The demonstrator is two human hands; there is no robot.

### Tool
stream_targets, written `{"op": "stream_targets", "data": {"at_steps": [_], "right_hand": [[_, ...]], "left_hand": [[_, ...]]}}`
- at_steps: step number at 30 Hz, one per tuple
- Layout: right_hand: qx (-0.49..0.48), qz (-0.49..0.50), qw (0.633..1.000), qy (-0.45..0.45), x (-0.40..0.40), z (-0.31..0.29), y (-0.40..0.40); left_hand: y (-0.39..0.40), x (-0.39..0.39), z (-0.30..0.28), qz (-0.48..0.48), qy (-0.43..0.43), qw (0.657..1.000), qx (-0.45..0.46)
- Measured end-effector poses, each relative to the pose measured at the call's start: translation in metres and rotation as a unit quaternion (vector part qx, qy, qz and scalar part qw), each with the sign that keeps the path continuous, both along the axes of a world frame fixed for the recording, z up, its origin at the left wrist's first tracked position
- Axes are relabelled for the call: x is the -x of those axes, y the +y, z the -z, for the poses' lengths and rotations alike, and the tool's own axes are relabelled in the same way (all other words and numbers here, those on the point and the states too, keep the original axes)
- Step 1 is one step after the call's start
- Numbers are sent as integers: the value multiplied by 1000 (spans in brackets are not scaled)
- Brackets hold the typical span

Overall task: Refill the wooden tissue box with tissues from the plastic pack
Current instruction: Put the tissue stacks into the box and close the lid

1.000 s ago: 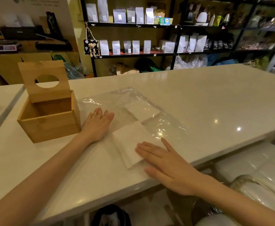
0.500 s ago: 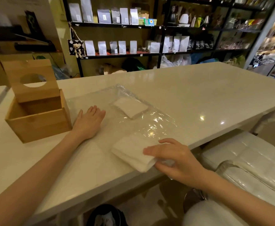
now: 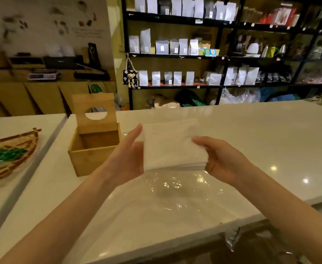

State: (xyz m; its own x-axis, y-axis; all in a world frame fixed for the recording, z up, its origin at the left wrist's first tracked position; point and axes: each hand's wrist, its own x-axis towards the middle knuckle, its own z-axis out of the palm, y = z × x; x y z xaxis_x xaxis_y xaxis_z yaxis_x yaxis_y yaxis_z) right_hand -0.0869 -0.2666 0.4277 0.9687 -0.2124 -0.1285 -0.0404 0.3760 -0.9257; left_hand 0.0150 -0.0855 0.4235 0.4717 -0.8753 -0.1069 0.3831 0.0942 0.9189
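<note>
A white stack of tissues is held up above the counter between both hands. My left hand presses its left edge with fingers straight, and my right hand grips its right edge. The wooden tissue box stands just left of my left hand, its inside bare and its lid, with a round hole, tilted up at the back. The clear plastic pack lies flat and crumpled on the white counter under the stack.
The white counter stretches right and away; its front edge runs below my arms. A second table at the left carries a woven tray. Black shelves with white pouches stand behind the counter.
Both hands left the counter and lifted the tissue stack out of the plastic pack into the air. The view swung up and left, so the box sits closer to the hands.
</note>
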Motion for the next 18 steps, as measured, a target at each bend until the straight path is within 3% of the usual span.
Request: {"op": "stream_targets", "data": {"at_steps": [4,9,13,18], "right_hand": [[-35,-44,998,21,-45,3,18],[-21,-143,989,44,-104,-1,43],[32,-202,977,56,-151,-9,58],[129,-247,958,68,-199,-16,63]], "left_hand": [[27,-22,-12,-171,-50,979,-103],[60,-63,-23,-290,-103,927,-213],[84,-94,-31,-310,-122,908,-255],[97,-123,-33,-287,-127,873,-373]]}}
